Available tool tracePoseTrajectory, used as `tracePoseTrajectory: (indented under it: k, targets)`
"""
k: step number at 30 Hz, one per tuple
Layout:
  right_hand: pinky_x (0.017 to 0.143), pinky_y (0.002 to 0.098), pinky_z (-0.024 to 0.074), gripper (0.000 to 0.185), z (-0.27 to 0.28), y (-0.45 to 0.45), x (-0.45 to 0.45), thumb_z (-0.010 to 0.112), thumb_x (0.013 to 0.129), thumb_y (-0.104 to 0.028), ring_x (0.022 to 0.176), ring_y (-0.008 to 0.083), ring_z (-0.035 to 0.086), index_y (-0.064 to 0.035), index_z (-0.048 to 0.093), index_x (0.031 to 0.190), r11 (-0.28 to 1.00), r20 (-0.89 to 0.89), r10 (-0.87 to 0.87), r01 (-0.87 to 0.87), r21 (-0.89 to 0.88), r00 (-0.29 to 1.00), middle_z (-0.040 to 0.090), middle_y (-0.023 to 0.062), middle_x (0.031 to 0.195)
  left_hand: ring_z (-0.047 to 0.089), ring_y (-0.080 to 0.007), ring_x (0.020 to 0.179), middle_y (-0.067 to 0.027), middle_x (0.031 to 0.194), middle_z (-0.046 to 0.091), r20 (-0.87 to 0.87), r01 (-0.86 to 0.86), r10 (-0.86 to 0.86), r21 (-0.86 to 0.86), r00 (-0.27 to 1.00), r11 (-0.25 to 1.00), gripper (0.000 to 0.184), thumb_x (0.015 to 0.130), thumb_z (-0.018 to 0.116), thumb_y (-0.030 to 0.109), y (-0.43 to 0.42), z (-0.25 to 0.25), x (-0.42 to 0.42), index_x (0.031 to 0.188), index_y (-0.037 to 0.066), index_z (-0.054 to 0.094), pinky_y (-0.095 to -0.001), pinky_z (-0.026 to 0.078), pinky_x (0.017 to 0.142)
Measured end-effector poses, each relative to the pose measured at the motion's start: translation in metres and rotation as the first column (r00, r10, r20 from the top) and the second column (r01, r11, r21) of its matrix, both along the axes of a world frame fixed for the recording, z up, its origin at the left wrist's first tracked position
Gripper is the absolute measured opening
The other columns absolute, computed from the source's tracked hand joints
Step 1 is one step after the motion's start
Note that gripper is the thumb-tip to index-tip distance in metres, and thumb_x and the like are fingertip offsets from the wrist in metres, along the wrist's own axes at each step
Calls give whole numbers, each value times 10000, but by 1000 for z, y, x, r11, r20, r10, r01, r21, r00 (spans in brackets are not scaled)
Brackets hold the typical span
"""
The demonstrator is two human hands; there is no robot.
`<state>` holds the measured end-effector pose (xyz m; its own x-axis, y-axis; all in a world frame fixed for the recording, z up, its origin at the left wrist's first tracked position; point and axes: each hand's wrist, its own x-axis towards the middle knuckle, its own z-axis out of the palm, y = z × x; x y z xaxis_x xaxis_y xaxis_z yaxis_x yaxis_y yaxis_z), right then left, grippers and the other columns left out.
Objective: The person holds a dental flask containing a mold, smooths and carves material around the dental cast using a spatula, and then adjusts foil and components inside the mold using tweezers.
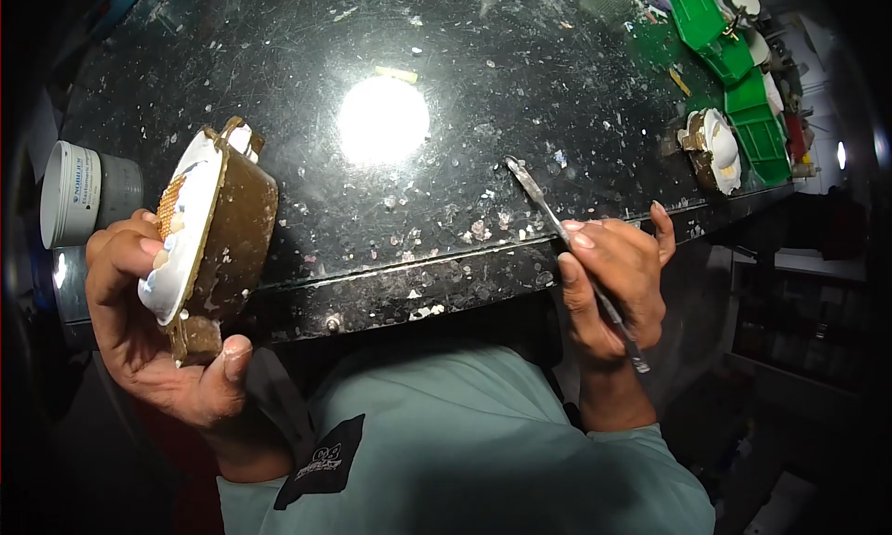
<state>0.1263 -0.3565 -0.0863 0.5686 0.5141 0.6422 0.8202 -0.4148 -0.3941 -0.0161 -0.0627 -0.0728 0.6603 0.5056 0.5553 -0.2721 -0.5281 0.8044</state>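
My left hand (153, 349) grips a brass-coloured dental flask half (228, 238), tilted on its side above the bench's front edge. White plaster (172, 298) fills it, with tooth-like shapes and an orange mesh patch (169, 205) on its face. Fingers curl over the plaster while the thumb presses near the lower lug. In my right hand (613, 284), a slim metal wax knife (544, 205) is pinched like a pen. Its whitish-smeared blade points away over the bench, and the handle end sticks out below the palm, nearer my body.
The black bench (418, 201) is speckled with plaster bits and reflects a bright lamp. A white labelled tub (79, 196) stands at left. Another plaster-filled flask half (714, 152) sits at right by green bins (757, 126). A yellow scrap (397, 73) lies towards the back.
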Motion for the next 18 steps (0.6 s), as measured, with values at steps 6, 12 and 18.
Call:
tracePoseTrajectory:
  k: [6,12,18]
  targets:
    - [1240,474,164,224,-8,1,-4,789,857,-115,981,160,656,-118,695,1060,999,25,-32,32,6,999,755,2,1001,481,-204,1009,-78,1068,448,26,30,-28,-68,999,997,715,653,872,316,-2,-1,1,1193,-5,529,-340,428,922]
    - [1245,471,140,220,-10,0,-4,786,861,-122,995,159,652,-117,692,1059,998,17,-55,55,11,998,757,-6,998,494,-211,1058,-86,1099,437,40,69,-66,-83,997,994,720,642,868,273,0,-4,0,1209,-9,526,-342,435,966]
    - [1206,467,199,169,6,4,-6,738,909,-199,901,174,662,-76,676,1009,957,-295,156,-70,282,943,744,52,930,553,-183,983,-86,1049,520,66,18,-12,-94,998,995,640,599,860,202,-13,8,9,1136,-18,590,-300,449,937]
